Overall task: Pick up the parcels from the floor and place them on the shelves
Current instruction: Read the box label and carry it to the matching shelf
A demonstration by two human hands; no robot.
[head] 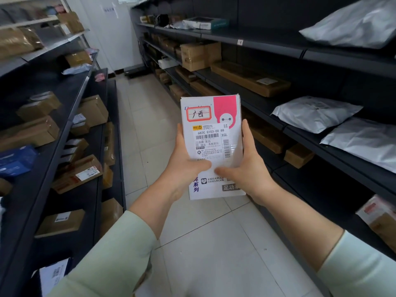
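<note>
A flat white parcel with a pink corner, a red-framed label and a shipping label stands upright in front of me, above the aisle floor. My left hand grips its left edge, thumb across the lower front. My right hand grips its right edge, thumb meeting the left one over the label. Both sleeves are pale green. Dark shelves run along the right of the aisle and more shelves along the left.
Brown cartons and a long flat box lie on the right shelves, with grey poly bags nearer me. Cartons and a blue box fill the left shelves. A scale sits at the aisle's far end on the tiled floor.
</note>
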